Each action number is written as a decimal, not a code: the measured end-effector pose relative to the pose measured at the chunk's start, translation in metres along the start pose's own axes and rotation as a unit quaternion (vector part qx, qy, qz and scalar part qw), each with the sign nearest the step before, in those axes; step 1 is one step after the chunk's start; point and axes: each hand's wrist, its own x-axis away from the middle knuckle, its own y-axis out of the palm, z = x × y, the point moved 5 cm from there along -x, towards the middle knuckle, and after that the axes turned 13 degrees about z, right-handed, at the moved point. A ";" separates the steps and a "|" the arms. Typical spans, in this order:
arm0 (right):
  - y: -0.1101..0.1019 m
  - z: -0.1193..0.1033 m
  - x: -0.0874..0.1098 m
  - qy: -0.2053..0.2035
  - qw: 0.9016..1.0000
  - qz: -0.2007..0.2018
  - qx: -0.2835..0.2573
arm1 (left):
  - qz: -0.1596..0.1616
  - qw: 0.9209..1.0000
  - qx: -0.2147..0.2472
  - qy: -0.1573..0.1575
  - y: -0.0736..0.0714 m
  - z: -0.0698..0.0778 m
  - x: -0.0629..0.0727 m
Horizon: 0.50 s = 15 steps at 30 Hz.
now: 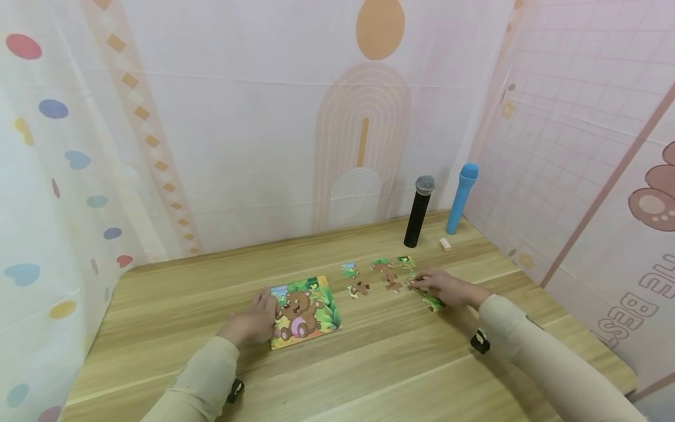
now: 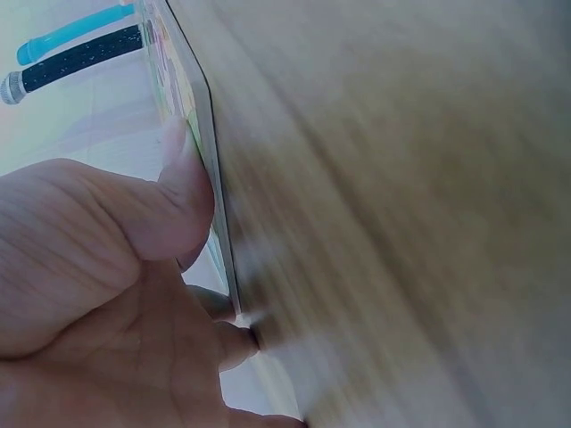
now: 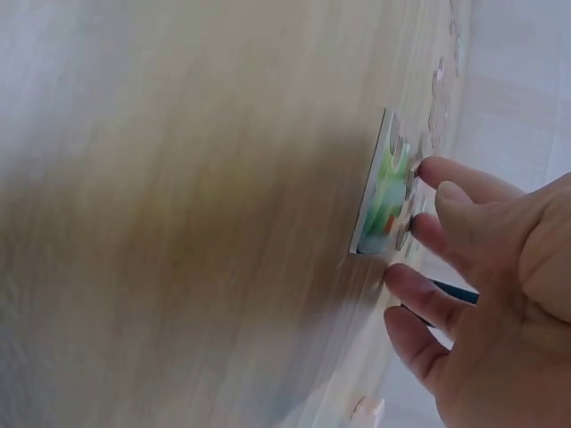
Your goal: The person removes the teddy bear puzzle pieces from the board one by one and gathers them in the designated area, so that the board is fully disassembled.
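A bear picture puzzle board (image 1: 308, 313) lies flat on the wooden table, in front of me and slightly left. My left hand (image 1: 256, 319) rests at its left edge. In the left wrist view the thumb (image 2: 189, 192) of that hand touches the board's edge, while other fingertips reach the table. To the right, my right hand (image 1: 442, 287) touches small puzzle pieces with its fingertips. The right wrist view shows its fingers spread and slightly bent, beside a green corner piece (image 3: 382, 209). Loose brown bear pieces (image 1: 390, 280) lie between the board and this hand.
A black microphone (image 1: 418, 217) and a blue microphone (image 1: 460, 202) stand upright at the back right. Close to them lies a small pale block (image 1: 445, 244). Printed cloth (image 1: 253, 129) hangs behind the table and along both sides.
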 end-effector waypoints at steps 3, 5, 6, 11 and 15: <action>0.002 0.002 0.000 0.015 1.000 -0.006 0.008 | -0.008 1.000 -0.007 -0.004 0.001 -0.002 -0.001; 0.003 0.002 -0.001 0.022 1.000 -0.003 0.010 | -0.009 1.000 -0.008 -0.002 0.001 -0.002 -0.001; 0.004 0.003 -0.002 0.026 1.000 -0.003 0.012 | -0.009 1.000 -0.009 0.000 0.001 -0.002 -0.001; 0.006 0.005 -0.003 0.050 0.998 -0.008 0.021 | -0.009 1.000 -0.009 0.001 0.001 -0.004 -0.002; 0.005 0.004 -0.003 0.064 0.998 0.002 0.018 | -0.007 1.000 -0.009 0.004 0.001 -0.002 -0.001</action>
